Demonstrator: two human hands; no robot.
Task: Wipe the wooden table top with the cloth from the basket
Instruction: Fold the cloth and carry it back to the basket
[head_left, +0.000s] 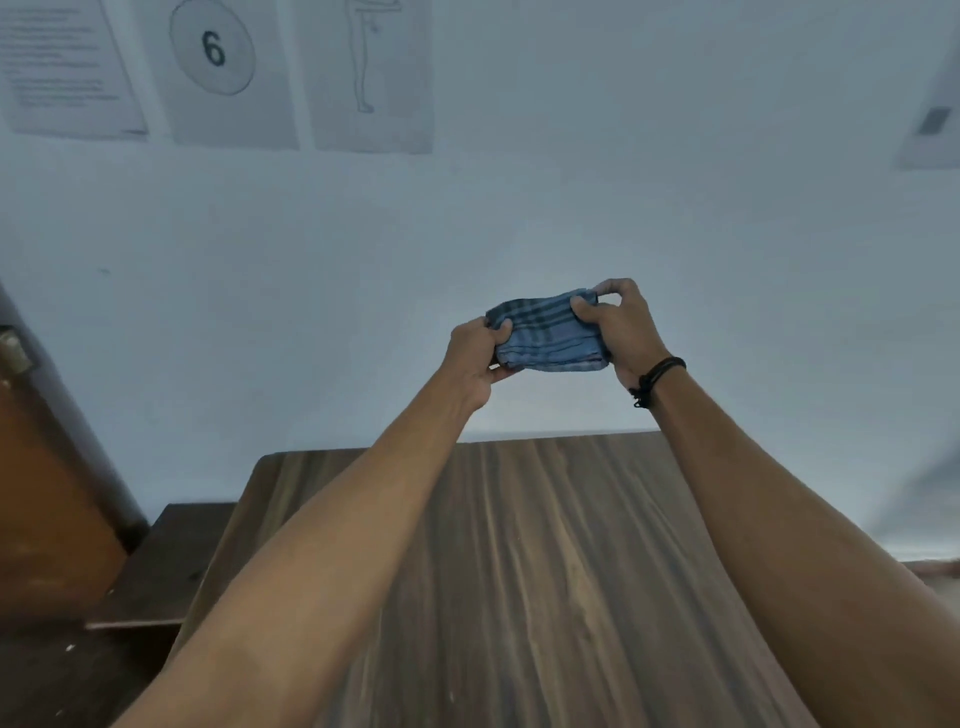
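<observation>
A folded blue checked cloth (548, 335) is held up in the air above the far edge of the wooden table top (545, 571). My left hand (475, 361) grips the cloth's left end, fingers curled over its top. My right hand (621, 325) pinches the right end, a black band on its wrist. Both arms stretch out over the table. No basket is in view.
A pale wall stands right behind the table, with several printed sheets (223, 67) pinned high on it. A lower dark wooden surface (171, 561) sits left of the table, and a brown door (47, 493) is at the far left.
</observation>
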